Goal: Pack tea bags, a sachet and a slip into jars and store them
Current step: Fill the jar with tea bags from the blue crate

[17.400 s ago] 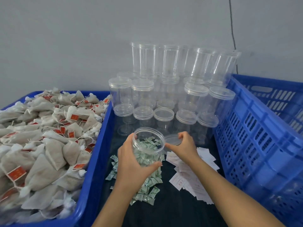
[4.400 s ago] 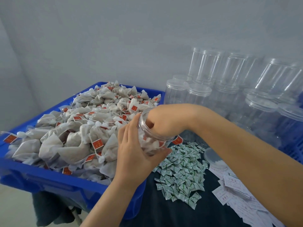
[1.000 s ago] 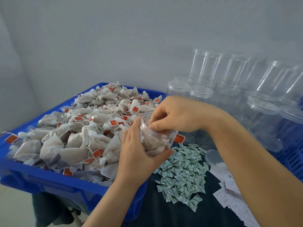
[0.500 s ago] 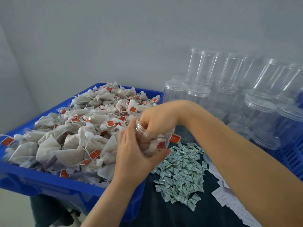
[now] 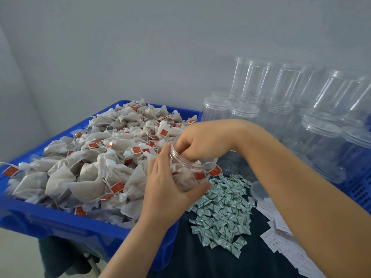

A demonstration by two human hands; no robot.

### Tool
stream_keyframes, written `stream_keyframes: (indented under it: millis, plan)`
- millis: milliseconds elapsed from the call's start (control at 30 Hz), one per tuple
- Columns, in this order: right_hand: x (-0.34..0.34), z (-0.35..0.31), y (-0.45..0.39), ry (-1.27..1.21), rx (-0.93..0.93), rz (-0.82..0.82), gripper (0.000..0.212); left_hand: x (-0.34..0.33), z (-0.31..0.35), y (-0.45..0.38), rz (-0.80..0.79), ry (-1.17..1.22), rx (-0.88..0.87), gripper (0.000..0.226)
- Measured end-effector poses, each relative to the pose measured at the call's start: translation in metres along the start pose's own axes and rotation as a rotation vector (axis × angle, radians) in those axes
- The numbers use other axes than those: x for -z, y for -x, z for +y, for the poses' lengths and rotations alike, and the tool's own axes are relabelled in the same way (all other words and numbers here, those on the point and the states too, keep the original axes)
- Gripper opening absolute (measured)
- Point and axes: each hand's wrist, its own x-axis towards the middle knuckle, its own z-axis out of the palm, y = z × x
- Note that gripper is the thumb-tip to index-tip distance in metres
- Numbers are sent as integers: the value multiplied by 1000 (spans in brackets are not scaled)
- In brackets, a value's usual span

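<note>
Filling a jar. The person's left hand (image 5: 166,189) wraps the wall of a clear plastic jar (image 5: 187,170), tilted toward the right hand (image 5: 197,145), whose curled fingers reach into the jar's mouth among the tea bags; whether they pinch one cannot be told. Two red tags (image 5: 214,171) hang over the rim. Left of the hands stands a blue crate (image 5: 66,221) heaped with tea bags (image 5: 96,167). Below the right forearm lie green-printed sachets (image 5: 222,213) and paper slips (image 5: 281,235); behind it, lidded empty jars (image 5: 244,113). The bags look soft, light and compressible, best pressed down gently; the jar seems thin-walled and smooth, so a grip around its body suits.
</note>
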Motion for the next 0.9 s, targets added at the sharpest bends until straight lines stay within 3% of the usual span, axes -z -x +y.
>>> stream_keyframes:
  millis: [267,467,567,633,700,767,900]
  plan:
    - [-13,2,-13,-93,-7,-126,20,0,3,1,13,-5,-27,106]
    - [-8,3,-9,-16,9,-42,31,0,1,0,-7,-9,-18,107]
    - [7,6,2,-215,29,92,20,1,1,2,-13,-4,7,111]
    - [16,15,1,-339,26,265,15,2,2,3,-9,-6,19,112]
    - [19,27,-12,-291,-15,479,13,3,3,3,3,2,31,111]
    - [16,38,-30,-151,-91,569,12,5,3,5,31,10,31,108]
    - [-7,51,-59,-1,-143,266,30,7,6,7,99,18,-10,101]
